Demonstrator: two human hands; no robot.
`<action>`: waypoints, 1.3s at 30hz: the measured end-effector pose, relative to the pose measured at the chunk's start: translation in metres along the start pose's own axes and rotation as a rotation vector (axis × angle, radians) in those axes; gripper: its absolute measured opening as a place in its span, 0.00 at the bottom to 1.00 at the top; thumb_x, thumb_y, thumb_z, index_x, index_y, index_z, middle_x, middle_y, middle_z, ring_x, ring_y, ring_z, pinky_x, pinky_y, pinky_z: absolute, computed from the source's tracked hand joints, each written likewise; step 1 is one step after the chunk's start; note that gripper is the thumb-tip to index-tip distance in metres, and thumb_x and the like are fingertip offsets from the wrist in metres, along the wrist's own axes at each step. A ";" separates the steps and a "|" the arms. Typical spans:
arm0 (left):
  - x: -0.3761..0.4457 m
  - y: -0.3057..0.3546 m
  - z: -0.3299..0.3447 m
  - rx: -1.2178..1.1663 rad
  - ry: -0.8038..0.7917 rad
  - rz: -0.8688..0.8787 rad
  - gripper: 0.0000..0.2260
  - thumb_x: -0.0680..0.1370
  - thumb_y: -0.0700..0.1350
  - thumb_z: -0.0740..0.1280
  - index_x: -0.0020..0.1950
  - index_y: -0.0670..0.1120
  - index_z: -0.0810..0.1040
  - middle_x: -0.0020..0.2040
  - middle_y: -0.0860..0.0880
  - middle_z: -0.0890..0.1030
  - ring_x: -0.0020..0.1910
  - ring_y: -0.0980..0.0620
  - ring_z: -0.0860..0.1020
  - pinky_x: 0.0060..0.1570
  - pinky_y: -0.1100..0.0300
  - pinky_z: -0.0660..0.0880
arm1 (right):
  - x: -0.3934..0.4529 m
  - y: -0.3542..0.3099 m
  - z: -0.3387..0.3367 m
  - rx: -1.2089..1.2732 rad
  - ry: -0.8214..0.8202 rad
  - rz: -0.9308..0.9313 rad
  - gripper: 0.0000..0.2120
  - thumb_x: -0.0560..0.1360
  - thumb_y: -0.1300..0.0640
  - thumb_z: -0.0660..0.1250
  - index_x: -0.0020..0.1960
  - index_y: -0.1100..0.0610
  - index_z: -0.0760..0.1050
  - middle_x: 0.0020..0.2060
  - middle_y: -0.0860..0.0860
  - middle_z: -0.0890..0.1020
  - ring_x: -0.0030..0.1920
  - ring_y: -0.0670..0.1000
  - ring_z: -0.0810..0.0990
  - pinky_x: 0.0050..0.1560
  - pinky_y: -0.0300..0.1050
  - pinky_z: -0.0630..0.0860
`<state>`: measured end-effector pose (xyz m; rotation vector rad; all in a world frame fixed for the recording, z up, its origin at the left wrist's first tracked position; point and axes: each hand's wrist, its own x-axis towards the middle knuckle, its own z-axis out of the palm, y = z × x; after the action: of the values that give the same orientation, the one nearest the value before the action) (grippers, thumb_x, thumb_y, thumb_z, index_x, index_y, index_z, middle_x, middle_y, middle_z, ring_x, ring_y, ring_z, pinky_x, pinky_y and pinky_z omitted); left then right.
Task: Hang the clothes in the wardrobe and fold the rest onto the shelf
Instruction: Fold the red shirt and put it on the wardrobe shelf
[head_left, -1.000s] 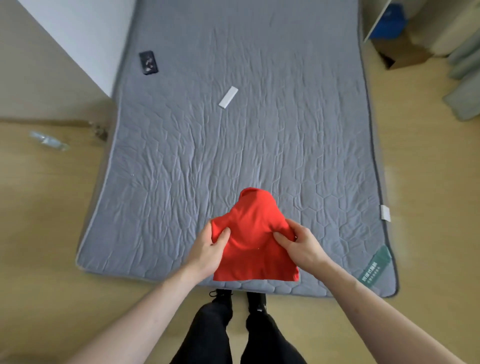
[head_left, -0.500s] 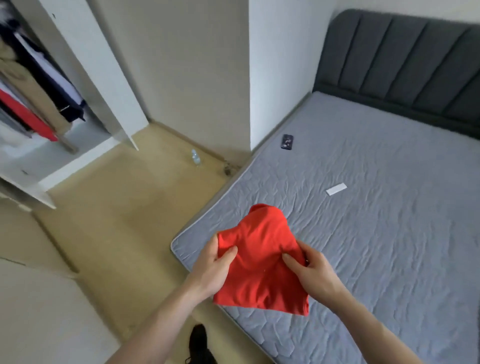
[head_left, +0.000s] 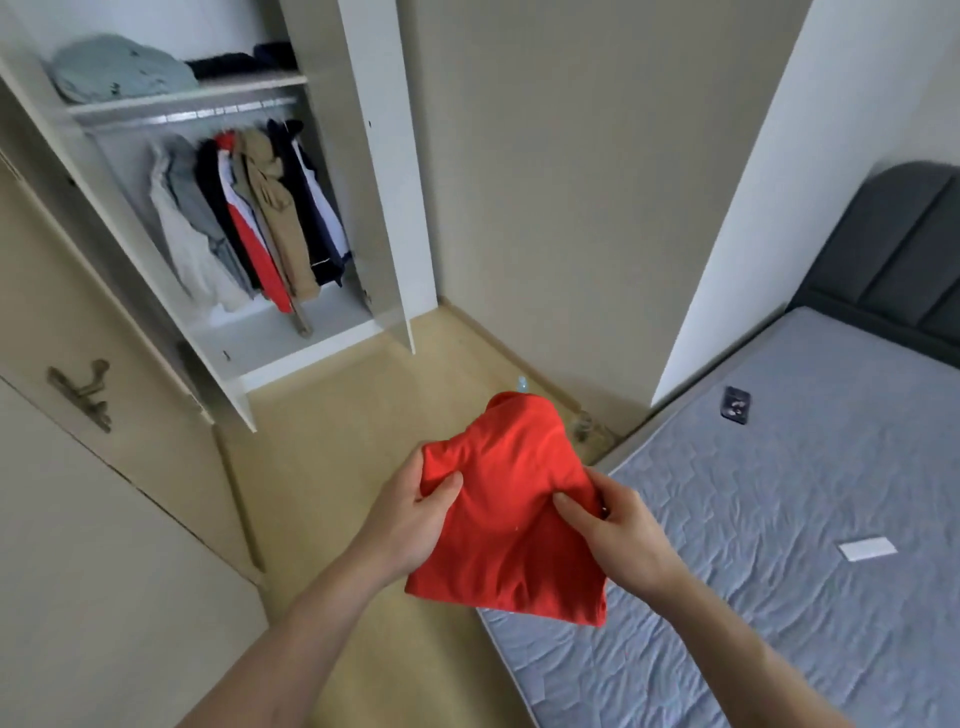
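Observation:
A folded red garment (head_left: 511, 512) hangs in the air between my hands, over the floor beside the bed corner. My left hand (head_left: 415, 512) grips its left edge, thumb on top. My right hand (head_left: 610, 525) grips its right edge the same way. The open wardrobe (head_left: 387, 171) stands ahead at the upper left. Several garments (head_left: 249, 218) hang from its rail. On the shelf (head_left: 187, 96) above the rail lie a folded pale green garment (head_left: 117, 67) and dark folded clothes (head_left: 244, 62).
The grey mattress (head_left: 779, 597) fills the lower right, with a dark phone (head_left: 735, 405) and a white card (head_left: 866, 549) on it. A small bottle (head_left: 522, 384) lies on the wooden floor near the wall. A beige door with a handle (head_left: 85, 392) stands at the left.
My view has swung left from the bed toward the open wardrobe, which now shows its shelf and rail. Both hands keep the same grip on the red garment.

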<state>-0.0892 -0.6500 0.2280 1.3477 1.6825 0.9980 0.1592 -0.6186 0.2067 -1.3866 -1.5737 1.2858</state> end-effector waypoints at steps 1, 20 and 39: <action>0.012 0.001 -0.016 0.001 0.006 0.010 0.06 0.82 0.45 0.67 0.59 0.51 0.79 0.55 0.57 0.84 0.55 0.62 0.80 0.60 0.59 0.75 | 0.013 -0.012 0.010 -0.004 -0.003 -0.016 0.09 0.77 0.45 0.71 0.55 0.44 0.83 0.47 0.45 0.87 0.51 0.48 0.86 0.58 0.57 0.81; 0.301 0.064 -0.201 -0.031 0.288 0.070 0.05 0.83 0.47 0.67 0.57 0.57 0.79 0.52 0.59 0.84 0.51 0.62 0.81 0.57 0.57 0.75 | 0.372 -0.184 0.098 0.066 -0.221 -0.242 0.07 0.81 0.52 0.70 0.58 0.48 0.83 0.50 0.45 0.88 0.53 0.47 0.86 0.61 0.57 0.81; 0.527 0.066 -0.418 -0.034 0.484 0.142 0.07 0.83 0.49 0.67 0.60 0.57 0.78 0.56 0.54 0.84 0.56 0.52 0.82 0.65 0.45 0.76 | 0.640 -0.357 0.246 0.039 -0.359 -0.404 0.08 0.81 0.51 0.69 0.59 0.50 0.82 0.50 0.45 0.88 0.51 0.47 0.87 0.58 0.49 0.82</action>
<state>-0.5279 -0.1721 0.4192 1.2849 1.9211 1.5219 -0.3161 -0.0390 0.3963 -0.7812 -1.9322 1.3478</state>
